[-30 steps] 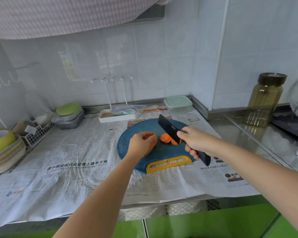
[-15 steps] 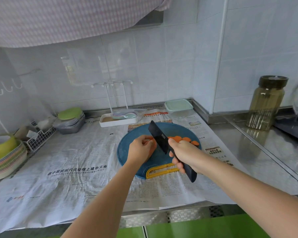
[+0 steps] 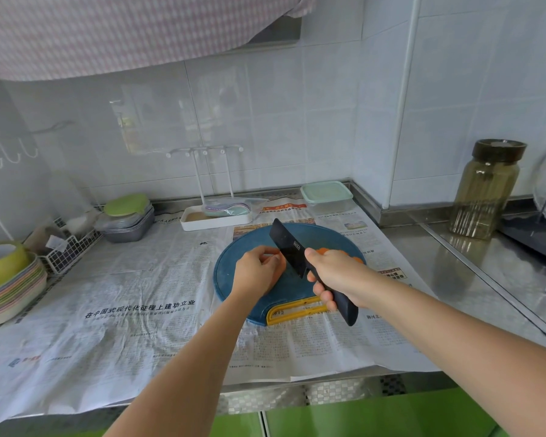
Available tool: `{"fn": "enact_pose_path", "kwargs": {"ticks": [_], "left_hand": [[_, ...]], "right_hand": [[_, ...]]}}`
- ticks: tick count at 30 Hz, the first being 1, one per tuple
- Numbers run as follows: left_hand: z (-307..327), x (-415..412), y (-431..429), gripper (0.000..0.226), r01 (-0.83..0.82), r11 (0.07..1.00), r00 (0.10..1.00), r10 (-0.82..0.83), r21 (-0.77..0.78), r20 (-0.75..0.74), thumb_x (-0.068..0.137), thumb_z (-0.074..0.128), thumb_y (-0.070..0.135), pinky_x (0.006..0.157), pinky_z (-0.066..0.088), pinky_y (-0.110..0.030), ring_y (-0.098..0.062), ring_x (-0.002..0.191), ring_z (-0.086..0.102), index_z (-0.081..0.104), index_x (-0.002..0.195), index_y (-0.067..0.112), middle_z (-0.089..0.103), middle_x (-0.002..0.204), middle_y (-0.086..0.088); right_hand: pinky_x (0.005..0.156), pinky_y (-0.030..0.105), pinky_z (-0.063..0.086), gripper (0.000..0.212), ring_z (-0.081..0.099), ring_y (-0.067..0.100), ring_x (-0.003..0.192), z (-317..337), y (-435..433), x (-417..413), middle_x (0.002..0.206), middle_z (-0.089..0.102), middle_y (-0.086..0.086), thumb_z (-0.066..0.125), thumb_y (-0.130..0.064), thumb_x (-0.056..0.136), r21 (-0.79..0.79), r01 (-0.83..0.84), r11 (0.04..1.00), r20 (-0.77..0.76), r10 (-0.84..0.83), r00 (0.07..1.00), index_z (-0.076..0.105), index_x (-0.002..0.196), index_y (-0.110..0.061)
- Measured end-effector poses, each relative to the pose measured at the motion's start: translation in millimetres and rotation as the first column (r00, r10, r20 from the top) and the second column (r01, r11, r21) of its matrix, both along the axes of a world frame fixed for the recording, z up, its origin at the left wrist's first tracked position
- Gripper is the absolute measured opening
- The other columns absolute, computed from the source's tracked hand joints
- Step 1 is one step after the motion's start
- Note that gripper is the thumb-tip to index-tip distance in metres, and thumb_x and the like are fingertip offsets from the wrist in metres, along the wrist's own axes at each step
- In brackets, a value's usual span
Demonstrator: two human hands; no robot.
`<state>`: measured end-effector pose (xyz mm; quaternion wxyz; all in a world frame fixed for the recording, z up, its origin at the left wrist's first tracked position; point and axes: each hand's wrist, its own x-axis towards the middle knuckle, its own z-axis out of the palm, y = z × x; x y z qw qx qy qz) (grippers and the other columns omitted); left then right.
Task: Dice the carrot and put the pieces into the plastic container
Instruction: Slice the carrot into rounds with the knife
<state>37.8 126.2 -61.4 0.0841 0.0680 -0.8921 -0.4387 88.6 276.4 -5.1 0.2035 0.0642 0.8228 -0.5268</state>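
On the round blue cutting board (image 3: 292, 296) lies an orange carrot (image 3: 278, 274), mostly hidden under my left hand (image 3: 255, 272), which holds it down. My right hand (image 3: 334, 274) grips a black knife (image 3: 292, 251) by its handle, the blade tilted up and touching the carrot's right end. A few cut carrot slices (image 3: 356, 259) peek out behind my right hand. The plastic container (image 3: 327, 197), clear with a mint-green lid on, stands at the back against the wall corner.
Newspaper (image 3: 133, 313) covers the steel counter. A white rack tray (image 3: 216, 218) sits behind the board. Stacked grey trays (image 3: 128, 220), a wire basket (image 3: 67, 247) and stacked bowls (image 3: 7, 279) stand at the left. A tall glass jar (image 3: 486, 189) stands at the right.
The knife moved left across the board, from the cut slices to the carrot's end at my left hand. The view shifted slightly, and my left hand stayed on the carrot.
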Motion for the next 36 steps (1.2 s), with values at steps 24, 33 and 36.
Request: {"fn": "enact_pose_path", "kwargs": {"ticks": [24, 33, 36], "left_hand": [[-5, -1, -2, 0.025, 0.051, 0.997, 0.997, -0.054, -0.053, -0.059, 0.095, 0.054, 0.024, 0.07, 0.04, -0.019, -0.008, 0.084, 0.051, 0.064, 0.117, 0.018, 0.065, 0.113, -0.002], [-5, -3, -4, 0.023, 0.061, 0.998, 0.996, -0.063, -0.03, -0.064, 0.094, 0.054, 0.024, 0.063, 0.037, -0.016, -0.007, 0.08, 0.048, 0.065, 0.113, 0.019, 0.061, 0.1, 0.004], [-5, -4, -5, 0.022, 0.061, 0.998, 0.996, -0.062, -0.029, -0.059, 0.094, 0.055, 0.024, 0.057, 0.034, -0.011, -0.004, 0.076, 0.046, 0.065, 0.113, 0.02, 0.056, 0.093, 0.007]], "right_hand": [[0.035, 0.016, 0.033, 0.043, 0.035, 0.012, 0.031, 1, 1, -16, 0.052, 0.041, 0.002, 0.035, -0.047, 0.1, 0.012, -0.01, 1.0, 0.158, 0.008, 0.987, 0.045, 0.078, -0.011], [0.035, 0.016, 0.033, 0.044, 0.035, 0.012, 0.03, -6, -1, -22, 0.048, 0.041, 0.001, 0.037, -0.047, 0.1, -0.05, 0.014, 0.999, 0.209, -0.003, 0.978, 0.046, 0.075, -0.011], [0.035, 0.016, 0.033, 0.045, 0.035, 0.012, 0.03, -7, -2, -22, 0.046, 0.04, 0.001, 0.037, -0.048, 0.1, -0.032, -0.004, 0.999, 0.212, 0.011, 0.977, 0.045, 0.075, -0.012]]}}
